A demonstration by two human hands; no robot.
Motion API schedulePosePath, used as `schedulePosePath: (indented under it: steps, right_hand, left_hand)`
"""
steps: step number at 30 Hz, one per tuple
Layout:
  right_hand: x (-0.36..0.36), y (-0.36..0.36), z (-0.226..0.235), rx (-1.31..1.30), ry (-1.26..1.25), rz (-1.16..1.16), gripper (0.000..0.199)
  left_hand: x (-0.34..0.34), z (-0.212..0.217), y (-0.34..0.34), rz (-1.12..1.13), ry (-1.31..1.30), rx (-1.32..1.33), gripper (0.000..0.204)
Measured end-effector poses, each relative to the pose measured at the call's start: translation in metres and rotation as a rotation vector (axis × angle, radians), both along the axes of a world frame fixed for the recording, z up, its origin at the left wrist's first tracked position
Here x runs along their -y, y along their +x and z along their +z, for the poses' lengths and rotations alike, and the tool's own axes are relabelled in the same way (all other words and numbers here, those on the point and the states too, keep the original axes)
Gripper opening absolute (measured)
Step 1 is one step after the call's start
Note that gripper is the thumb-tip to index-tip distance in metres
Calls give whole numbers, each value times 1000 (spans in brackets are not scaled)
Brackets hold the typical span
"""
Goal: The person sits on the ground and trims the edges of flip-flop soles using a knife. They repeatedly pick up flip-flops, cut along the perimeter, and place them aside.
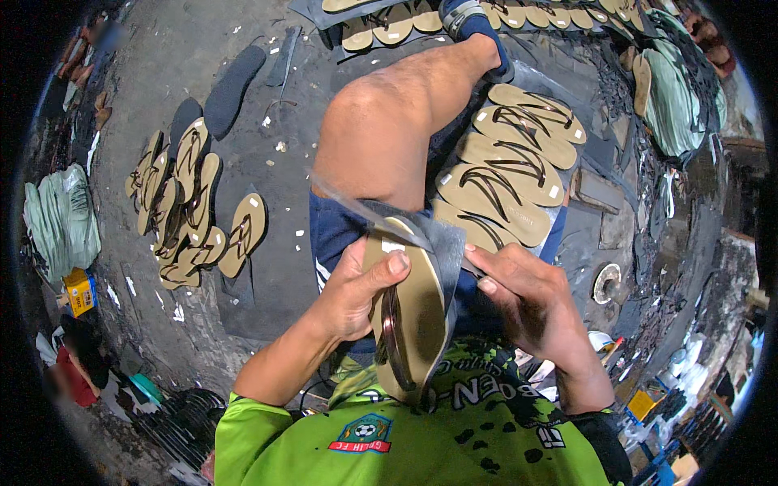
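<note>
My left hand [356,292] grips a tan flip-flop [417,304] with a dark brown strap, its thumb pressed on the footbed. Dark grey rubber sheet [451,251] juts out past the sandal's edge on the right, and a thin grey strip [348,198] curls away over my thigh. Beside that right edge, my right hand [527,296] is closed, thumb and forefinger pinched together at the rubber. A small dark sliver shows at its fingertips, but what it holds is mostly hidden.
Several finished-looking tan flip-flops [519,162] lie in a row right of my bent leg [381,121]. A loose pile of flip-flops [182,198] is on the floor at left, near dark soles [233,91]. More sandals line the far edge; a wrapped pale green bundle [61,219] stands far left.
</note>
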State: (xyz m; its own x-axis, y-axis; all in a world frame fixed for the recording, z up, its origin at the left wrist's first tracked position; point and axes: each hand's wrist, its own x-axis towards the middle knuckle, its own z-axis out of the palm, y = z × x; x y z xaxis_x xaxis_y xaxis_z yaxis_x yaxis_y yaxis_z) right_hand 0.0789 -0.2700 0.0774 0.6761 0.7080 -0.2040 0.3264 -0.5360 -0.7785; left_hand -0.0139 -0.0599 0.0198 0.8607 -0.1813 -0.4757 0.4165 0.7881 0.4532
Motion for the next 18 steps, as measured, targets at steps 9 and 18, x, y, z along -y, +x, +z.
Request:
schedulePosePath:
  steps: [9, 18]
  right_hand:
    - [-21, 46, 9, -106, -50, 248, 51]
    - [-29, 84, 18, -113, -100, 528, 43]
  left_hand:
    - [1, -3, 3, -70, 0, 4, 34]
    - [8, 3, 6, -184, 226, 24, 38]
